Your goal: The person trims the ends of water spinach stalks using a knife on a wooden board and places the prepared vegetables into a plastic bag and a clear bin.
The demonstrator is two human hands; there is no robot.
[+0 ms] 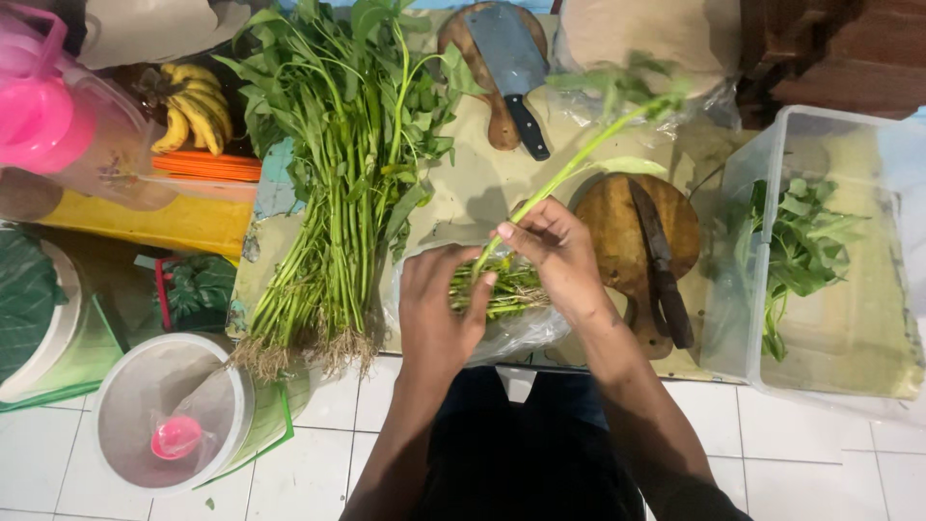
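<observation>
— What's risky here?
— Your right hand (558, 253) fingers pinch one green stalk (579, 154) running toward one o'clock; your left hand (436, 314) clamps its base over the trimmings bag (521, 328). Pull hard and it may snap.

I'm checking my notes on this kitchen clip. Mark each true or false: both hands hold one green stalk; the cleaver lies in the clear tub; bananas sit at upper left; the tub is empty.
1. Both hands, left hand and right hand, hold one green stalk. True.
2. The cleaver lies in the clear tub. False: it rests on a wooden board.
3. Bananas sit at upper left. True.
4. The tub is empty. False: it holds picked leaves.
</observation>
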